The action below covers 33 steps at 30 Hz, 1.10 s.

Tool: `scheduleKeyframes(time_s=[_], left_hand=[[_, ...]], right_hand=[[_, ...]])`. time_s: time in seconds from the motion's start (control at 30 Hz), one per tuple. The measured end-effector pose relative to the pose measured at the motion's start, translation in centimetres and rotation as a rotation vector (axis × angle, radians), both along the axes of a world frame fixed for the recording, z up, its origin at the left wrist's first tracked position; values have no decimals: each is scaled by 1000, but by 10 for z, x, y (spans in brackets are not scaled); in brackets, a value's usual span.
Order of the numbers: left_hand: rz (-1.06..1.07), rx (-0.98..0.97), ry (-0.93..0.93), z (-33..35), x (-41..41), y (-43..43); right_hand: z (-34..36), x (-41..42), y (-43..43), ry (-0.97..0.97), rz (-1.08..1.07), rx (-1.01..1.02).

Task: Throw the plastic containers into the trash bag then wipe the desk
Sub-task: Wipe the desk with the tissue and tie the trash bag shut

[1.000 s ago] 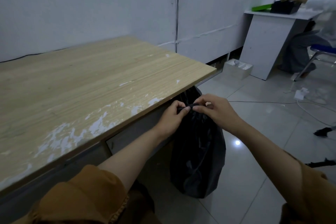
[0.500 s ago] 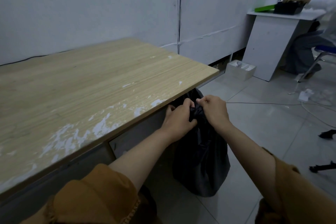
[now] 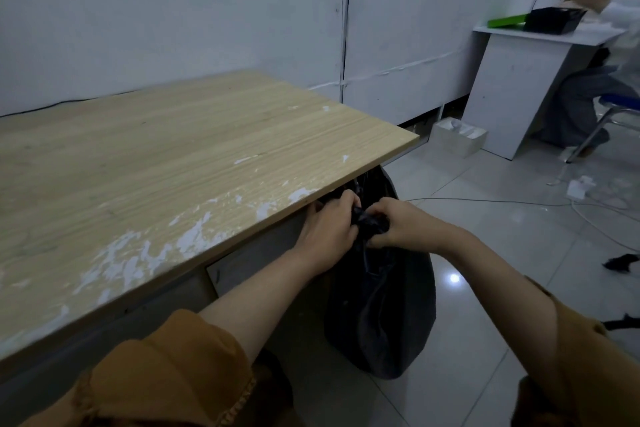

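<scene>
The black trash bag (image 3: 381, 315) stands on the floor just below the tabletop (image 3: 173, 166), under its front edge near the right-hand corner. Its top reaches up under the board. Both hands are at the bag's gathered neck (image 3: 369, 224), just under that edge. The left hand (image 3: 329, 229) has its fingers (image 3: 348, 199) curled round the bunched plastic, and the right hand (image 3: 401, 225) pinches the same bunch from the other side with its fingers (image 3: 381, 210) folded in tight. Neither hand is slack.

The film looks thin, soft and creased, so it should crumple under any grip and give no stiffness to push against. The neck is the sensible place to hold it: the plastic is doubled there, so it is less likely to slip or tear than a single layer. The lower half bulges and sags outward, which suggests something inside and probably no great weight, though the frame cannot settle that.

The bag is opaque, so nothing of its contents shows, and no plastic container is in sight anywhere. Far to the right of the tabletop a small white box (image 3: 457, 137) on the floor holds something pale and crumpled. Beyond it, a black tray (image 3: 554, 19) sits on another desk, its contents hidden.
</scene>
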State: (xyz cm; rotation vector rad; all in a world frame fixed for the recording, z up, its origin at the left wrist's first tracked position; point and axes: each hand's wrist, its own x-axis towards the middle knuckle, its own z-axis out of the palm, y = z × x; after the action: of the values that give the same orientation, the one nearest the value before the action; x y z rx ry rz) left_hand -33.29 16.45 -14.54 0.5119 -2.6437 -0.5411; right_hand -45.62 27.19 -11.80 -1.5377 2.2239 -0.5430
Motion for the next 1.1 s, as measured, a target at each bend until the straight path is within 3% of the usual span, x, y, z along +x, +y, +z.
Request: scheduleKeyframes(time_s=[0.1,0.17,0.23,0.4,0.57,0.67,0.8,0.87,0.93,1.1], left_hand=[[-45,-106,-25,0,0,-1],[-53,-154,-28,-1,0,-2],[-44,-168,-18,-1,0,-2],[-24,-132,54,1,5,-6],[-58,10,73,2,2,-7],[-115,221,43,5,2,-9],[-101,821,177,14,2,-6],[-62,1086,242,16,2,-3],[-65,1223,268,14,2,-4],[31,1231,264,8,-2,-13]], right_hand=[[-1,5,-4,226,-8,82],[0,8,-8,276,-49,99],[3,9,-12,190,-100,101],[13,18,-11,-258,-136,-20],[7,20,-13,-205,-106,-101],[-3,17,-13,-86,-144,-193],[-9,15,-7,-59,-190,-442],[-8,19,-4,135,-143,-538],[-7,24,-3,507,-75,-580],[4,25,1,1116,120,-597]])
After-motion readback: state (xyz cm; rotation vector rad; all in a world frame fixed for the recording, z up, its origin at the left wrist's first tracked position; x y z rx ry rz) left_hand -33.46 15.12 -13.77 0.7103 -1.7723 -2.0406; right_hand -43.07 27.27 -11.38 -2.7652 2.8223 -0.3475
